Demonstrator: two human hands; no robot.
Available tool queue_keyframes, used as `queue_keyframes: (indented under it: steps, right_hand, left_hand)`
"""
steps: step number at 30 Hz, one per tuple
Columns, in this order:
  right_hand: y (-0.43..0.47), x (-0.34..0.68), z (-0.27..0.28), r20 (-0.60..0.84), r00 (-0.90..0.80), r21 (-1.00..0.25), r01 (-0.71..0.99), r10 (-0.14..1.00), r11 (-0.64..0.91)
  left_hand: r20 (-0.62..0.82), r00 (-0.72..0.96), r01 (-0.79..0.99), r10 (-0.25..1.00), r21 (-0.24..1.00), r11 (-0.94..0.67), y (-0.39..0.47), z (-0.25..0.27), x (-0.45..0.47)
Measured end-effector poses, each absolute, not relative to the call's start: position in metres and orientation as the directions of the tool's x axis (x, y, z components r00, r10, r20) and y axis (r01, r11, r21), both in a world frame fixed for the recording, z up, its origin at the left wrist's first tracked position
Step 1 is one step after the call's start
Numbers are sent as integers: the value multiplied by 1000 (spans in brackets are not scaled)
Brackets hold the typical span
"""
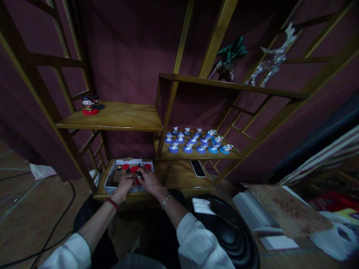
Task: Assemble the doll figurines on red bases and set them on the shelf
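Over a shallow cardboard box [110, 177] on the bottom shelf, my two hands come together. My right hand [149, 180] is closed on a small figurine [139, 174] with a dark top, mostly covered by the fingers. Beside it, my left hand [125, 184] has its fingers pinched at the figurine's lower part, where a bit of red shows. Inside the box lie several red round bases [126, 167] and small dark-haired figurines [119, 167].
A red-based figurine [89, 106] and a dark one stand on the left shelf [126, 116]. Several purple and blue figurines [187, 147] fill the right shelf. A phone [198, 168] lies right of the box. Above stand a clear deer [270, 63] and a green sculpture [228, 59]. A black stool [232, 239] is near.
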State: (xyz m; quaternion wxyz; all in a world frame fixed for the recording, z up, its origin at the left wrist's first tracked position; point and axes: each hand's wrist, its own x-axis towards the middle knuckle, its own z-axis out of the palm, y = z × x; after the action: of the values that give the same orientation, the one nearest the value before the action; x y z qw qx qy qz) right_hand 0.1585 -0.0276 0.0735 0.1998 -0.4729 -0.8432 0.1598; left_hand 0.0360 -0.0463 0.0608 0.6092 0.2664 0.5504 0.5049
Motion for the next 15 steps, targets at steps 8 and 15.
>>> queue_keyframes:
  steps: [8,15]
  right_hand:
    - [-27,155,71,205,-466,-502,705,861,501]
    - [-24,150,62,248,-442,-577,647,862,498]
  left_hand:
    - [-443,-144,-347,885,860,374,-45,58,34]
    - [-442,-148,-367,885,855,366,-42,52,28]
